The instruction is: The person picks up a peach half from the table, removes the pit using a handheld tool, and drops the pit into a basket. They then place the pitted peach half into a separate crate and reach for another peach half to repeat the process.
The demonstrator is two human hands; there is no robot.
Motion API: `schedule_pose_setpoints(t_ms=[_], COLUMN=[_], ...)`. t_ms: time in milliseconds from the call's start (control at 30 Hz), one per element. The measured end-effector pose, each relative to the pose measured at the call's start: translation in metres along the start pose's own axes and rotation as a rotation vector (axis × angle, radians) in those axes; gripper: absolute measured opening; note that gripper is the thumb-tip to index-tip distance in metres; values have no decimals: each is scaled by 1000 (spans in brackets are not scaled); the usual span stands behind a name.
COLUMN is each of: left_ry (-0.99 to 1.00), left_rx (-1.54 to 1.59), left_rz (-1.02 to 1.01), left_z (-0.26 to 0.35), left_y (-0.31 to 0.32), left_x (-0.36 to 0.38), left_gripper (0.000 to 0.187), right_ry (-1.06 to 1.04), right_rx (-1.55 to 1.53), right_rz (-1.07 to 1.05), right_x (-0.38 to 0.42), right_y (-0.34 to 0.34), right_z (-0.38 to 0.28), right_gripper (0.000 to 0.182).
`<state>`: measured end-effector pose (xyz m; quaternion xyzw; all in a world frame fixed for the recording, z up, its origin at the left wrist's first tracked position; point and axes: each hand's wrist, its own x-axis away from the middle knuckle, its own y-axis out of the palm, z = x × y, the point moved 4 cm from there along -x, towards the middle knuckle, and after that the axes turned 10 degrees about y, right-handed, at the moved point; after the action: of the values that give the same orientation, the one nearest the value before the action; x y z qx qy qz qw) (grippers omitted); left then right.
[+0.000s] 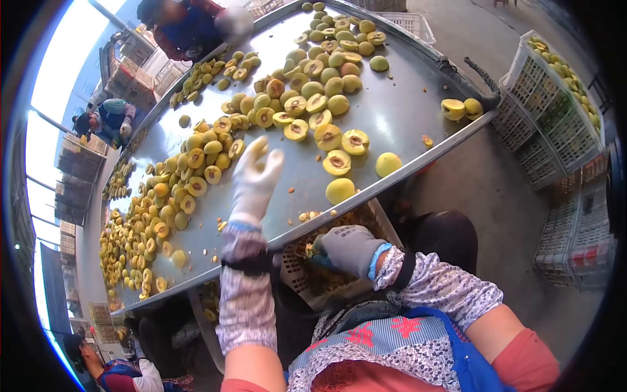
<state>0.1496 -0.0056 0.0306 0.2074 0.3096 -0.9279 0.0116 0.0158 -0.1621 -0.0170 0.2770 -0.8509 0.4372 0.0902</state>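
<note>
My left hand (pixel 256 179), in a white glove, is raised over the metal table with its thumb and fingers apart and nothing between them. Just beyond its fingertips lie halved yellow-green stone fruits (pixel 196 158). My right hand (pixel 353 249) wears a grey glove with darker, greenish fingertips. It is below the table's front edge, over a light plastic crate (pixel 385 225) with brownish scraps in it. Its fingers are curled, and what they hold is hidden. Closest to the edge are cut halves (pixel 337 163) with brown centres and a rounded fruit (pixel 339 191).
The sloping metal table (pixel 392 98) has a raised rim and bears long heaps of fruit. Stacked crates (pixel 548 111) of fruit stand at the right. Co-workers are at the far side (pixel 186 29), the left (pixel 111 121) and the lower left (pixel 117 372).
</note>
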Motion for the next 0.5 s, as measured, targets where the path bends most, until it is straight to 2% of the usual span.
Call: schedule_pose_setpoints(t_ms=[33,133,200,267,300,333,400,433,467,500], left_ry=[-36,27,146,58,148,146,14,21,11,-134], left_rx=[0,-222,-461,-558,-548,-547,-418,-280,-282,-5], left_rz=[-60,-302,-323,-420,-394,-400,-561,-520,-517,-418], left_z=[-2,-34,-53,-60,-54,-52,-53,-53,-54,-57], left_y=[21,74,96,108,108,106,97,87,79,67], left_x=[-22,-79,-95,-99,-97,-95,-86,-77,-69,-59], left_gripper=[54,58,56,56,53,53,47,39,39,33], right_ry=[-3,8,38,47,16,-17,-20,-10,-2,-11], right_rx=[-5,-31,-28,-35,-49,-61,-68,-73,-76,-58], right_rz=[-16,-31,-21,-27,-25,-27,-27,-11,4,3], right_x=[1,1,-1,-3,-2,0,2,3,3,3], right_y=[1,-1,-3,-6,-8,-9,-16,-18,-21,-26], right_z=[1,3,7,9,9,8,7,7,8,7], right_gripper=[35,36,35,36,36,36,36,36,36,35])
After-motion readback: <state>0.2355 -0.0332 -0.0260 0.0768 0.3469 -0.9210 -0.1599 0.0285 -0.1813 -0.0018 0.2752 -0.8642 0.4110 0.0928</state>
